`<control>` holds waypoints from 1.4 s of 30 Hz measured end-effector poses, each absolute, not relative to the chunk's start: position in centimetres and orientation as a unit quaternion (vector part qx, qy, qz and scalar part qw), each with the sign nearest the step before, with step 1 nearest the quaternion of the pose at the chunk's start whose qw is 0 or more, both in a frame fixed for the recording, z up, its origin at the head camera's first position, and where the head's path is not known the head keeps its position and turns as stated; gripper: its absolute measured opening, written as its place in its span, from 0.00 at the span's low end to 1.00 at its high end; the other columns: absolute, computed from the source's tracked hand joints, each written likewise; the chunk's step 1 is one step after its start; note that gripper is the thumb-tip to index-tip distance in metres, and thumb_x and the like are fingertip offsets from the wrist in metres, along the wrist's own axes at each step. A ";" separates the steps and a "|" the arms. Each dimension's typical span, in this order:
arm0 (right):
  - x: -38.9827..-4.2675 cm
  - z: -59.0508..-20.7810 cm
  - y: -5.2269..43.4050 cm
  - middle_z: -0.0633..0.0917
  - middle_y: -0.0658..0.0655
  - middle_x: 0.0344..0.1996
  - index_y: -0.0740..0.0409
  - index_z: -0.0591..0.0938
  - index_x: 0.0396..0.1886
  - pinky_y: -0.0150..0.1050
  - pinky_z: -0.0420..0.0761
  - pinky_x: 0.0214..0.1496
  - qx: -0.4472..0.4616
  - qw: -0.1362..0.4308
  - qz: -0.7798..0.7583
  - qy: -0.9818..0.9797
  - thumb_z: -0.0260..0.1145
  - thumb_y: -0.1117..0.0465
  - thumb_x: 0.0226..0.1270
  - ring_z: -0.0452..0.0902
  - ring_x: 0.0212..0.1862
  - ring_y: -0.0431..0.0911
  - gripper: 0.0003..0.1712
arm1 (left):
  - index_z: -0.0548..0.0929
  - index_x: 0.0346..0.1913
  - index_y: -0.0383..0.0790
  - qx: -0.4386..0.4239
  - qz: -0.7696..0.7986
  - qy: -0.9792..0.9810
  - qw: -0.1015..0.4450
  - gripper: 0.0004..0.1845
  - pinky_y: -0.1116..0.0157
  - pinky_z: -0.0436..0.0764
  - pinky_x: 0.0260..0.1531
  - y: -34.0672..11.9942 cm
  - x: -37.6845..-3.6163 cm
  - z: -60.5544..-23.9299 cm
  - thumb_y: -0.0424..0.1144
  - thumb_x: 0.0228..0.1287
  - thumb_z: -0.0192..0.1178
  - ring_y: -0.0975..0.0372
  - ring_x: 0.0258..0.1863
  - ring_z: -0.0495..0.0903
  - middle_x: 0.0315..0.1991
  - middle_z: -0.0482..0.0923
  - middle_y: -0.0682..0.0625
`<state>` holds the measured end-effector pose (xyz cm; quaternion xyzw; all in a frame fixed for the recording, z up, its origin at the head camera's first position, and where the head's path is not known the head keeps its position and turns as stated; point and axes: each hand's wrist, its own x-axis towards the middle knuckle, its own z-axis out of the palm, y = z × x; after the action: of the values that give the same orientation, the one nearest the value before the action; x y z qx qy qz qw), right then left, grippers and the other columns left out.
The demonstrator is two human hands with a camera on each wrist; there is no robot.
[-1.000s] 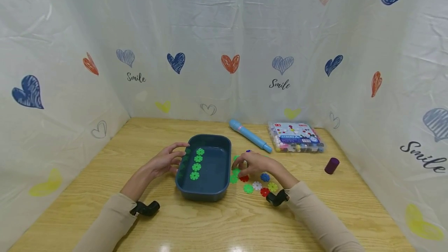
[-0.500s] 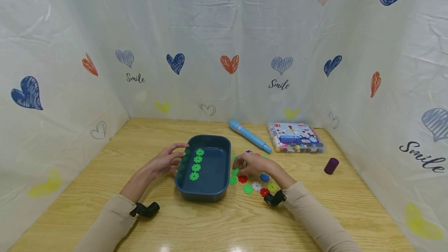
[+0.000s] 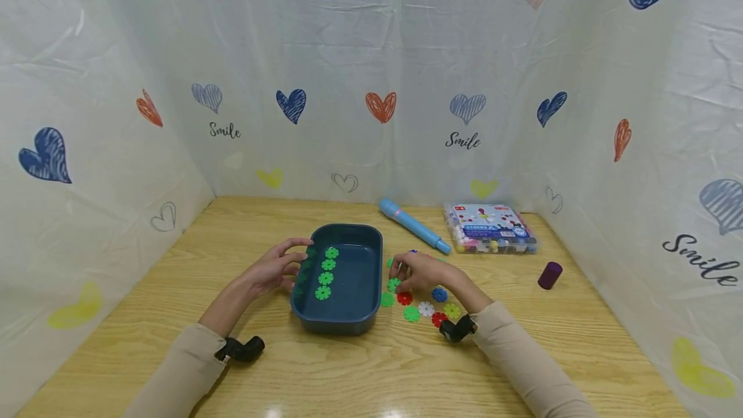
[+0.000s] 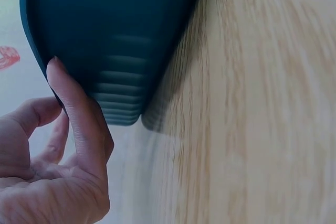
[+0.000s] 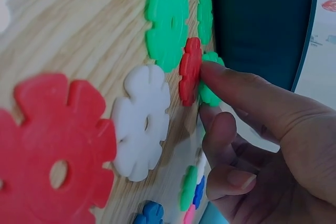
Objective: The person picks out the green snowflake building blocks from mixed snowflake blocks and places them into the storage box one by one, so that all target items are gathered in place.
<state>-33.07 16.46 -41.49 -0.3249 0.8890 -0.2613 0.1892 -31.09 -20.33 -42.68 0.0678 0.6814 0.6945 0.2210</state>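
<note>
A dark blue tray stands on the wooden table with several green flower-shaped discs in a row inside it. My left hand rests against the tray's left wall, its thumb straight along the outside of the tray. My right hand is just right of the tray, over a scatter of coloured discs. Its fingers pinch the edge of a green disc, which lies beside a red disc.
Loose red, green, white, yellow and blue discs lie right of the tray. Behind them are a light blue pen-shaped stick and a clear box of beads. A purple cylinder stands right. Curtains close three sides.
My right hand's fingers have shifted slightly right and settled on a green disc beside the tray. The left hand and the tray have not moved.
</note>
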 end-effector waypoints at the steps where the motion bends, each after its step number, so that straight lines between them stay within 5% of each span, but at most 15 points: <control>1: -33.1 -41.6 16.5 0.82 0.52 0.36 0.56 0.79 0.44 0.36 0.78 0.43 -0.324 0.188 -0.262 0.890 0.72 0.60 0.62 0.76 0.38 0.41 0.13 | 0.60 0.72 0.46 0.069 0.694 0.681 0.222 0.29 0.64 0.84 0.27 -20.3 -31.1 -42.7 0.43 0.74 0.54 0.64 0.28 0.79 0.42 0.73 0.49; 11: -33.8 -41.6 17.3 0.83 0.56 0.37 0.60 0.80 0.46 0.34 0.79 0.40 -0.359 0.171 -0.263 0.879 0.63 0.63 0.70 0.78 0.37 0.42 0.09 | 0.59 0.73 0.46 0.073 0.696 0.678 0.225 0.29 0.63 0.84 0.26 -20.4 -31.3 -42.8 0.44 0.74 0.55 0.63 0.29 0.80 0.44 0.71 0.48; 19: -33.9 -40.9 17.8 0.85 0.58 0.32 0.63 0.81 0.48 0.32 0.78 0.32 -0.381 0.150 -0.271 0.871 0.59 0.66 0.72 0.76 0.26 0.39 0.09 | 0.60 0.72 0.47 0.065 0.695 0.680 0.223 0.28 0.63 0.85 0.27 -20.4 -31.2 -42.9 0.43 0.74 0.54 0.63 0.30 0.80 0.44 0.72 0.48; 25: -33.6 -40.5 17.8 0.85 0.61 0.29 0.64 0.77 0.51 0.31 0.76 0.26 -0.378 0.142 -0.279 0.871 0.57 0.65 0.74 0.79 0.22 0.53 0.11 | 0.60 0.72 0.47 0.057 0.692 0.686 0.220 0.28 0.64 0.83 0.26 -20.5 -31.0 -43.1 0.43 0.74 0.54 0.64 0.28 0.78 0.44 0.71 0.48; 30: -33.6 -40.0 18.0 0.86 0.66 0.32 0.68 0.74 0.53 0.34 0.76 0.24 -0.370 0.151 -0.311 0.862 0.54 0.66 0.76 0.78 0.24 0.63 0.11 | 0.60 0.73 0.46 0.060 0.693 0.684 0.219 0.28 0.64 0.83 0.25 -20.6 -30.9 -43.2 0.43 0.74 0.53 0.64 0.27 0.78 0.43 0.70 0.49; 42: -33.5 -37.9 18.4 0.83 0.72 0.39 0.67 0.72 0.52 0.51 0.81 0.31 -0.362 0.149 -0.325 0.861 0.48 0.63 0.80 0.80 0.25 0.64 0.12 | 0.60 0.73 0.46 0.063 0.693 0.684 0.221 0.27 0.64 0.83 0.25 -20.3 -31.2 -42.8 0.41 0.75 0.52 0.63 0.28 0.79 0.43 0.72 0.49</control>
<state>-33.47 18.44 -37.89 -0.3620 0.8609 -0.3249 0.1493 -31.21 -20.32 -42.79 0.0635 0.6838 0.6926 0.2208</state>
